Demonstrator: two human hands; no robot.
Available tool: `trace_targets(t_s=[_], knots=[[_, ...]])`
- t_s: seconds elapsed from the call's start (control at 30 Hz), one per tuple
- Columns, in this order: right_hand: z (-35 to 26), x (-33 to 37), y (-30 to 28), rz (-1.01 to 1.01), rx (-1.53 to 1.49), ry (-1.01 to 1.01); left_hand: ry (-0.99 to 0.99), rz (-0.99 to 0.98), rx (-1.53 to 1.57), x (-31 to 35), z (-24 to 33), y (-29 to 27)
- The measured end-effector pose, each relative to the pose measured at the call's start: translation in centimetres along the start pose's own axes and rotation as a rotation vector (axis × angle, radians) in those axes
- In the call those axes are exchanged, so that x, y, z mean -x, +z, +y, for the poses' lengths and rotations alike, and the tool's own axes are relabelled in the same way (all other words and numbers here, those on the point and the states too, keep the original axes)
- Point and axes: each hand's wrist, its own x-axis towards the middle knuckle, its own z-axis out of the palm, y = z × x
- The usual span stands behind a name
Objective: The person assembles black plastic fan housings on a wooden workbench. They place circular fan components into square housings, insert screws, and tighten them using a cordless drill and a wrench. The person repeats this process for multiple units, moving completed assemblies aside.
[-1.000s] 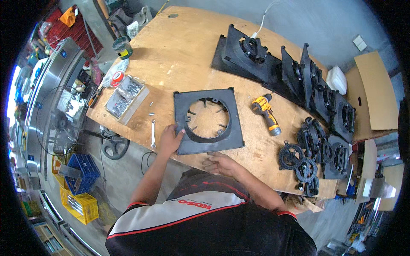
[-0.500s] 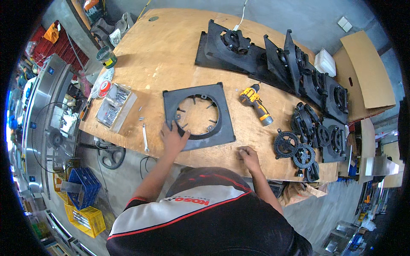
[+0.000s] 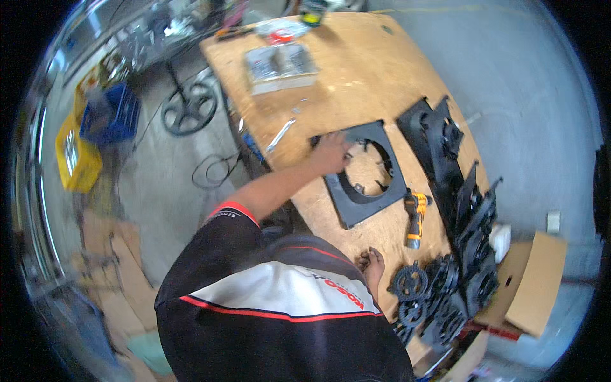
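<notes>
A square black plastic frame [image 3: 375, 207] with a large round opening lies on the wooden table. My left hand [image 3: 330, 155] rests on its left side, fingers spread over the rim toward the opening and slightly blurred. Near the table's front edge is my right hand [image 3: 371, 261], its fingers curled; whether anything is in them is hidden. A yellow and black cordless drill [image 3: 416, 219] lies just right of the frame. To the left of the frame lies a metal wrench [image 3: 280, 135], with small metal pieces [image 3: 299, 107] beyond it.
A box of small hardware [image 3: 283, 84] stands on the table's far left. Black ring-shaped parts [image 3: 410, 282] are heaped at the right, before a row of black assemblies [image 3: 468, 213]. An open cardboard box [image 3: 534, 280] is behind them. Blue [image 3: 111, 114] and yellow [image 3: 77, 159] crates stand on the floor.
My view has swung to the left, so the table appears turned clockwise. My left hand stays on the black frame, with its fingers nearer the opening. My right hand remains by the table edge.
</notes>
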Motion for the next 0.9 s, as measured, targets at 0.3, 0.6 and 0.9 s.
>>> trace_targets(t_s=[0.3,0.6,0.9], knots=[[-2.0,-2.4,-2.3,-0.244,0.439,0.009,0.156,-0.276,0.997,17.7,14.1,-9.5],[2.5,4.0,-5.1,-0.215,0.680,-0.246,1.592,-0.263,1.475,22.7,34.0,-28.9],[12.3,15.9,-15.9,0.341,0.679,-0.391,1.826,-1.006,1.778,26.3,44.8,-27.7]])
